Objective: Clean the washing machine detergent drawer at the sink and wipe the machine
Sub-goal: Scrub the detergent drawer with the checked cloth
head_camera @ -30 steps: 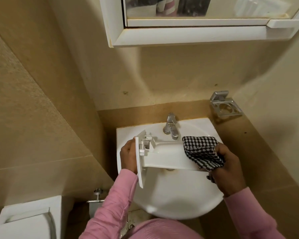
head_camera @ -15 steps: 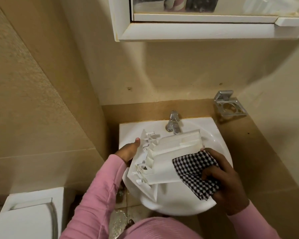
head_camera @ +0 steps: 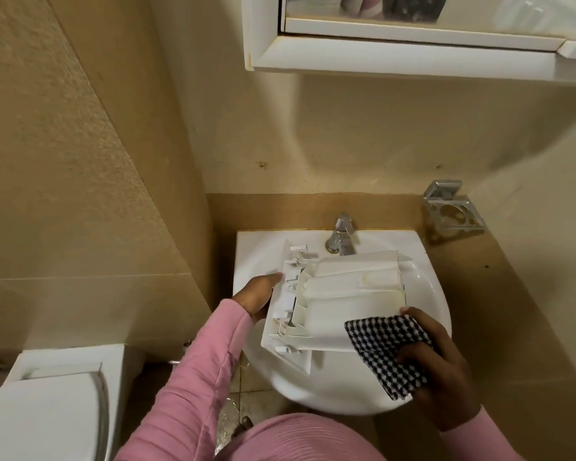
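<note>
1. Drawer (head_camera: 343,294) position came first: the white detergent drawer was held over the sink (head_camera: 426,331), underside up, its front panel toward the person's left and its far end just under the tap (head_camera: 341,234).
2. The left hand (head_camera: 258,296) gripped the front panel's edge, thumb along the rim, fingers hidden behind the plastic. That grip looked sound for steadying, and it probably paid to keep it firm so the drawer did not twist under pressure.
3. The right hand (head_camera: 436,371) was closed on a black-and-white checked cloth (head_camera: 388,354), bunched against the drawer's near corner, one fingertip resting on the plastic.
4. To do the wipe well, the cloth likely needed to travel along the flat base panels toward the panel end, then into the ribs and clips near the front, where residue tends to collect.
5. A yellowish tint showed on the raised strip and the far-right edge; those patches seemed to deserve extra passes.
6. No water could be seen running from the tap, so whether the cloth was damp could not be told.
7. Keeping the drawer above the basin would let any drips fall in.
</note>
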